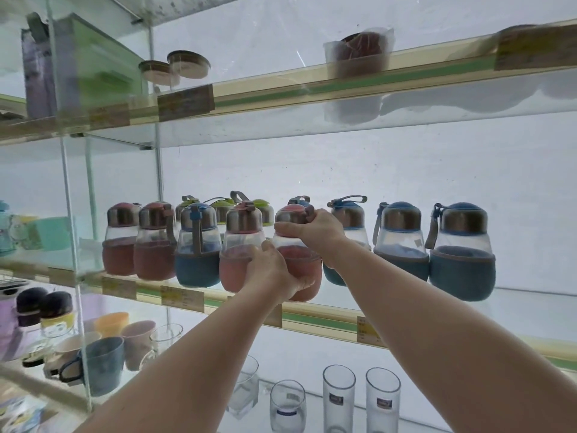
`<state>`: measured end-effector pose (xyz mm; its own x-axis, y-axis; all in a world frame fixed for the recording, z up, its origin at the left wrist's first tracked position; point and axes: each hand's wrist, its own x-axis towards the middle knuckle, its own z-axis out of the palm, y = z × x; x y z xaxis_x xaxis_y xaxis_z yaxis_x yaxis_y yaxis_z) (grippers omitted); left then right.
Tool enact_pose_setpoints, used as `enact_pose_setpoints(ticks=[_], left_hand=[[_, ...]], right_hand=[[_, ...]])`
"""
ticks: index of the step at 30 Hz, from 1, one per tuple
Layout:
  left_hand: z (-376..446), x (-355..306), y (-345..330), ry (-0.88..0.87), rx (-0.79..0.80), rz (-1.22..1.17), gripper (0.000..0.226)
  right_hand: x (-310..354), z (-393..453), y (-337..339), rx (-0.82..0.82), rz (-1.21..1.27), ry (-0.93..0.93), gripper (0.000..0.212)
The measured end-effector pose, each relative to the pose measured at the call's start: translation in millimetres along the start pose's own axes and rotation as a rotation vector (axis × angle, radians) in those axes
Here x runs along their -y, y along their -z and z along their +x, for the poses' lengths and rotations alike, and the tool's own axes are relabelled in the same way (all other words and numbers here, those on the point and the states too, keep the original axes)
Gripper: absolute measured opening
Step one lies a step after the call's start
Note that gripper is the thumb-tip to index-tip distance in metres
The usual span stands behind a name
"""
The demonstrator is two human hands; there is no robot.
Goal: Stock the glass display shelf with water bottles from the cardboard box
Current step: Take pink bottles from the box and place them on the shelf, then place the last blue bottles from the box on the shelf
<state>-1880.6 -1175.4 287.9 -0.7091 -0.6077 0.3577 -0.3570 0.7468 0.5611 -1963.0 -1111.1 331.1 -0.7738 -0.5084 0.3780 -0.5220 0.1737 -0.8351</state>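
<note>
Gripping a pink bottle [299,260] w/ both hands at frame center: left hand [274,271] curled round its sleeve, right hand [315,229] pinching the cap. Bottle sits at the front edge of the glass shelf [515,303], btwn another pink bottle [239,248] & blue bottles [401,242].

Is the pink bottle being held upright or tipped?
Upright: the pink-sleeved bottle has its cap on top, right hand gripping it, left hand holding its base.
</note>
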Motion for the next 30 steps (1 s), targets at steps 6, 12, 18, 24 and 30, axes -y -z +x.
enact_pose_setpoints(ticks=[6, 12, 18, 24, 30], left_hand=[[-14.4, 6.6, 24.2, -0.022, -0.067, -0.026, 0.094], [-44.7, 29.7, 59.3, 0.030, -0.104, -0.014, 0.083], [-88.9, 96.4, 97.4, 0.211, -0.090, 0.015, 0.082], [-148.9, 193.6, 122.8, 0.445, -0.031, 0.056, 0.080], [-216.0, 279.7, 123.1, 0.706, 0.032, 0.040, 0.070]], right_hand=[[20.2, -14.8, 8.7, -0.090, -0.071, 0.016, 0.079], [69.2, -45.7, -14.1, -0.146, -0.208, 0.232, 0.062], [94.5, -86.6, -89.4, 0.145, -0.069, 0.206, 0.050], [95.5, -127.3, -185.0, 0.391, 0.063, 0.073, 0.046], [69.6, -182.4, -291.5, 0.619, 0.063, -0.111, 0.037]])
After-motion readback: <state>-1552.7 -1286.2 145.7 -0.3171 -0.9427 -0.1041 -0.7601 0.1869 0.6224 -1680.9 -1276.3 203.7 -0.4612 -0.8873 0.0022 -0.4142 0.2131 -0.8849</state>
